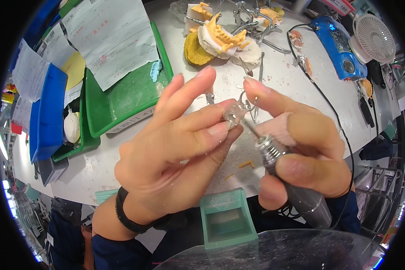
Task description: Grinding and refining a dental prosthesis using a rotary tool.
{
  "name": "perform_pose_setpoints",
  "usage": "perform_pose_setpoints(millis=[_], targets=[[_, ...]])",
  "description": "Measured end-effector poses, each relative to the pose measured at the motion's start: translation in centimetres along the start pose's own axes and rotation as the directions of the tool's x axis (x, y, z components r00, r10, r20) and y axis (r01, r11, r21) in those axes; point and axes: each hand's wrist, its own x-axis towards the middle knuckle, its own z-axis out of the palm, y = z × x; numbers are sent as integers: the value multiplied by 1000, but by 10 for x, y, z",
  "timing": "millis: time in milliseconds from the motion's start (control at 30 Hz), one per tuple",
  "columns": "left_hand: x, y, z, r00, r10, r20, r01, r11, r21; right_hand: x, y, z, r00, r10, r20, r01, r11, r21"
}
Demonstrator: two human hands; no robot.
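Head view: left hand (pixel 175 148) pinching clear appliance (pixel 235 114), right hand (pixel 301 153) gripping handpiece (pixel 297 189), white forms (pixel 110 38) upper left.

— Any labels or papers in view?
— Upper left: a white printed sheet (pixel 110 38) with red marks lies across a green tray (pixel 121 105); more white slips (pixel 29 69) beside it.
— Signs?
— A white tag with red print (pixel 339 5), top right.

Bare bench (pixel 274 90) beyond, hemmed by green tray (pixel 126 96) and dental casts (pixel 222 40).
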Motion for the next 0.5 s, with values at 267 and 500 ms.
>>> perform_pose_setpoints(millis=[267, 500], targets=[[-4, 1, 7, 978, -204, -35, 179, 918, -354, 4, -13, -2, 991, 124, 49, -122, 992, -36], [-2, 3, 10, 950, -308, -46, 226, 783, -579, 1, -9, 1, 992, 129, -6, -127, 985, 114]])
